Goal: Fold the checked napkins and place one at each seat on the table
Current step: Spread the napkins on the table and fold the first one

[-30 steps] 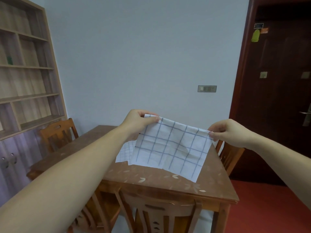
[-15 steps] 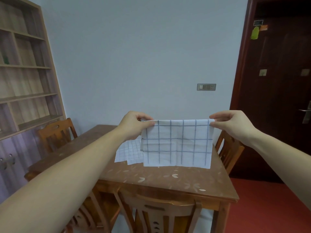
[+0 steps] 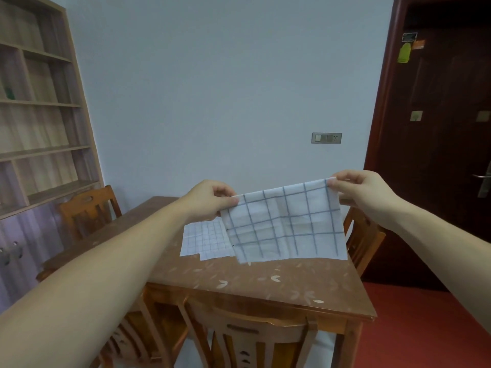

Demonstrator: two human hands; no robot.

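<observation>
Early stage: one napkin in hand mid-fold, none at any seat yet.

The left hand (image 3: 210, 200) and right hand (image 3: 356, 189) each pinch a top corner of one checked napkin (image 3: 284, 224), held taut in the air above the table (image 3: 265, 285). It hangs as a shallow rectangle, probably already halved, though the layer count can't be confirmed. The spare napkins (image 3: 204, 240) lie flat mid-table, partly behind the held one. No napkin lies by the left chair (image 3: 87, 208), near chair (image 3: 247, 338) or right chair (image 3: 361, 240). Judgement: this fold needs finishing, and all placements remain.
</observation>
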